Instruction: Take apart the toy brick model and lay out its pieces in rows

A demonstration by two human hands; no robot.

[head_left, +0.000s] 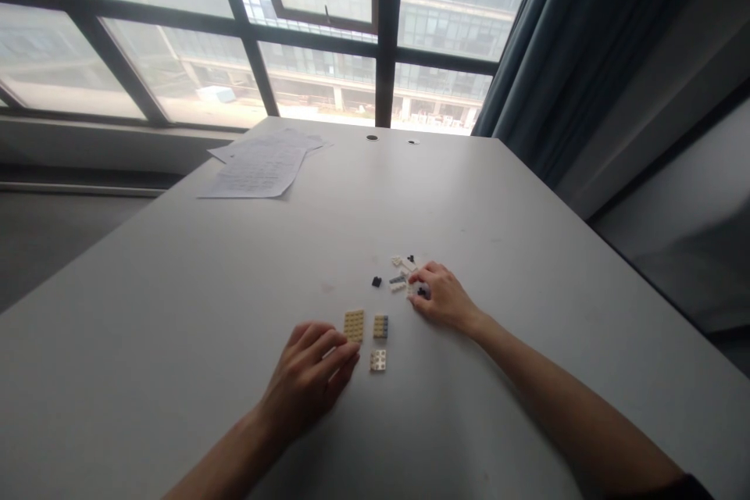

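We obs. two bare hands at work over a white table (251, 273). L hand (310, 366): fingers near together, tips at lower edge of tan studded plate (354, 323); we can't tell if they grip it or merely rest by it. Plate lies flat, nr. table's mid-line, beyond the fingertips.

R hand (444, 297): curled, thumb & fingers a narrow gap apart, at the small-parts group; dark piece (423, 292) visible btwn them. We can't confirm whether it's held.

Just right of plate we note tan-and-blue block (380, 326); nearer the wearer, shiny pale block (378, 360), apart from it. Left of R hand: grey piece (398, 279), w/ white strip (398, 288) just below. Black piece (376, 281) sits further left, by itself; small black part (411, 258) at far side of group.

Far left of table: printed papers (258, 164), overlapping. Window (328, 78) behind; dark curtain (527, 70) at right.
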